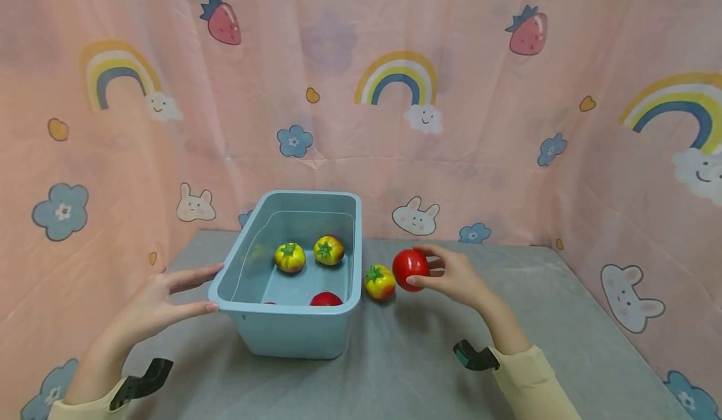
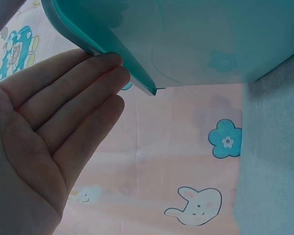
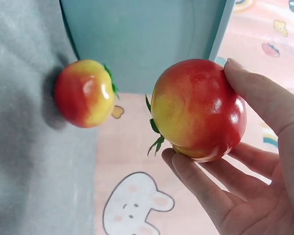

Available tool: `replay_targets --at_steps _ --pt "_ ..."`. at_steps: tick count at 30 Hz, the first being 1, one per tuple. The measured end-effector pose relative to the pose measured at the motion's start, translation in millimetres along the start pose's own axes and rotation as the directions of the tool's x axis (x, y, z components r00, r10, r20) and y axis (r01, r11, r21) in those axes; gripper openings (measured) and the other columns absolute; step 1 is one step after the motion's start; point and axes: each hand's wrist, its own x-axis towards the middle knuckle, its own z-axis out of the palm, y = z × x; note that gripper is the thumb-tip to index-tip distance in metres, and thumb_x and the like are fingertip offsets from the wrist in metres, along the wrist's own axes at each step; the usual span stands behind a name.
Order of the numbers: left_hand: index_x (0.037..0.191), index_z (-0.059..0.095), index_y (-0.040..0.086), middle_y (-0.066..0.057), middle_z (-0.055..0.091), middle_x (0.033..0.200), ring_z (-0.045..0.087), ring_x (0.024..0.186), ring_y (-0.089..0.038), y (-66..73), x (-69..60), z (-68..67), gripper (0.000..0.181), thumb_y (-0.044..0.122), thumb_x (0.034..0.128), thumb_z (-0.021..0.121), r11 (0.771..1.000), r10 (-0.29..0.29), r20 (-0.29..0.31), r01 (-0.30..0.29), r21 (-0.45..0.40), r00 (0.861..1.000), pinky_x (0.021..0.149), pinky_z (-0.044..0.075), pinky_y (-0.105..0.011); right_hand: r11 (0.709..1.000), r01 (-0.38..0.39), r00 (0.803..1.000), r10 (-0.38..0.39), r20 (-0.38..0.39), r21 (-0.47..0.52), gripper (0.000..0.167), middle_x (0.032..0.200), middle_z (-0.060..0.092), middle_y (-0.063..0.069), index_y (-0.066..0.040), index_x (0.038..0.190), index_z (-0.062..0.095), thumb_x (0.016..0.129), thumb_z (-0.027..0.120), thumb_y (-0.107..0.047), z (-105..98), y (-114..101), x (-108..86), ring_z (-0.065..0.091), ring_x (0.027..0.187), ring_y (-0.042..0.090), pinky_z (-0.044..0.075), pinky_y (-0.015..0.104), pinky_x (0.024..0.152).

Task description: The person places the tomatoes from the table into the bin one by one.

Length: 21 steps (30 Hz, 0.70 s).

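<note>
My right hand (image 1: 459, 277) holds a red and yellow toy tomato (image 3: 198, 110) between thumb and fingertips, raised above the table to the right of a light blue plastic bin (image 1: 287, 332). Its green leaves point away from the palm in the right wrist view. Another tomato (image 1: 380, 283) rests on the table close to the bin's right side. My left hand (image 1: 152, 307) is at the bin's near left corner, its straight fingers (image 2: 95, 81) touching the rim. Inside the bin are two yellowish tomatoes (image 1: 290, 257) and a red one (image 1: 326, 299), partly hidden by the near wall.
A grey cloth covers the table (image 1: 541, 320). Behind it and along the sides hangs a pink curtain (image 1: 479, 157) printed with rainbows, rabbits and flowers. A sliver of something red (image 1: 271, 303) shows at the bin's near wall.
</note>
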Motion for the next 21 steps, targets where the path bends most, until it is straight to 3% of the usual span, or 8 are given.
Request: replay_targets --at_steps 12,18,21 --pt "0.135 0.055 0.023 -0.003 0.060 0.130 0.044 0.107 0.019 0.9 -0.2 0.2 0.060 0.035 0.0796 0.076 1.000 0.004 -0.010 -0.004 0.015 1.000 0.087 0.048 -0.057 0.998 0.050 0.999 -0.050 -0.010 -0.032 0.070 0.128 0.058 0.011 -0.012 0.134 0.052 0.075 0.080 -0.038 -5 -19 5.8 0.062 0.104 0.032 0.058 0.038 0.074" --pt "0.134 0.055 0.026 0.002 0.060 0.130 0.046 0.109 0.016 1.0 -0.1 -0.3 0.059 0.037 0.0796 0.076 0.999 -0.005 -0.006 0.006 0.051 1.000 0.087 0.050 -0.044 0.996 0.080 0.997 -0.081 -0.003 -0.039 0.068 0.128 0.059 0.012 -0.013 0.133 0.053 0.075 0.080 -0.036 -8 -28 8.8 0.063 0.103 0.032 0.058 0.037 0.074" --pt "0.135 0.055 0.027 0.001 0.060 0.130 0.045 0.109 0.017 0.3 0.5 -0.1 0.060 0.037 0.0797 0.075 0.999 -0.008 -0.002 0.008 0.043 1.000 0.087 0.050 -0.045 0.996 0.082 0.997 -0.082 0.004 -0.039 0.069 0.128 0.059 0.013 -0.011 0.133 0.052 0.075 0.080 -0.034 -9 -31 11.0 0.063 0.103 0.032 0.058 0.038 0.074"
